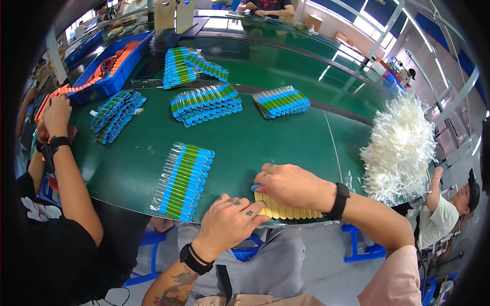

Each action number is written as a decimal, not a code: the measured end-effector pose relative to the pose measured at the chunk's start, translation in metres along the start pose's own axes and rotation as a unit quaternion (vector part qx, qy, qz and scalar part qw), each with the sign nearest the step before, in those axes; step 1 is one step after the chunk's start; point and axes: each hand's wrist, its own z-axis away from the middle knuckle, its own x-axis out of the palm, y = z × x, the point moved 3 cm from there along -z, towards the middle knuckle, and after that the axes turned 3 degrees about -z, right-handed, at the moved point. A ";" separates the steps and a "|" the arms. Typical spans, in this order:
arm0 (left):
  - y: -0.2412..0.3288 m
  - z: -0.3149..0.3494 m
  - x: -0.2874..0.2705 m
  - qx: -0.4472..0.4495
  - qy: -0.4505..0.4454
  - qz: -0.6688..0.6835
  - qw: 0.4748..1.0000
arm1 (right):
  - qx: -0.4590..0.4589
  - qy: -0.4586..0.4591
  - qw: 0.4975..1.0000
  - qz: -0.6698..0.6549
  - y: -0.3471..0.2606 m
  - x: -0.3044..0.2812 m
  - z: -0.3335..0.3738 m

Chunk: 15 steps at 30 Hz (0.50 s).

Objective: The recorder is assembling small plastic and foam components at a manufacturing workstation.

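Note:
A row of yellow, round-ended strips [286, 212] lies side by side at the table's near edge. My left hand [229, 223] is closed at the row's left end, its thumb and fingertips against the strips. Above the same end, my right hand [293, 186] is closed, fingers bent down; a small blue rounded tip [254, 188] shows beside its fingertips. The rest of that piece is hidden under the hand. Left of my hands lies a fanned row of blue-and-green banded strips [186, 182] with clear film ends.
Further stacks of banded strips [206, 103] lie across the green table [143, 163]. A heap of white, film-like pieces [400, 148] rises at right. At far left, a co-worker's hands [55, 115] work near a blue bin [109, 79] with orange strips. Another person [444, 214] is at right.

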 end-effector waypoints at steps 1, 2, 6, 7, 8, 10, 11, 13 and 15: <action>0.000 0.000 0.002 0.000 0.001 0.006 1.000 | -0.007 0.010 0.999 0.039 -0.003 0.001 -0.004; 0.000 0.000 0.003 -0.002 0.001 0.012 1.000 | -0.009 0.008 0.999 0.037 -0.004 0.001 -0.007; 0.000 -0.002 0.004 -0.002 0.004 -0.001 1.000 | -0.045 0.032 0.997 0.063 -0.001 -0.001 -0.013; 0.000 -0.002 0.005 -0.002 0.002 0.002 1.000 | -0.058 0.053 0.996 0.053 0.001 -0.002 -0.013; 0.000 -0.003 0.004 -0.003 -0.002 -0.002 1.000 | -0.055 0.050 0.996 0.051 0.005 -0.002 -0.011; -0.001 -0.003 0.004 -0.003 -0.008 -0.001 1.000 | -0.066 0.056 0.996 0.019 0.016 -0.006 -0.002; -0.002 -0.004 0.002 0.000 -0.006 0.005 1.000 | -0.061 0.053 0.997 0.019 0.021 -0.009 0.006; -0.004 -0.002 0.001 -0.005 -0.008 0.010 1.000 | -0.042 0.003 0.999 0.031 0.034 -0.010 0.021; -0.004 -0.001 0.000 -0.004 -0.011 0.001 1.000 | -0.033 -0.011 0.999 0.038 0.041 -0.012 0.037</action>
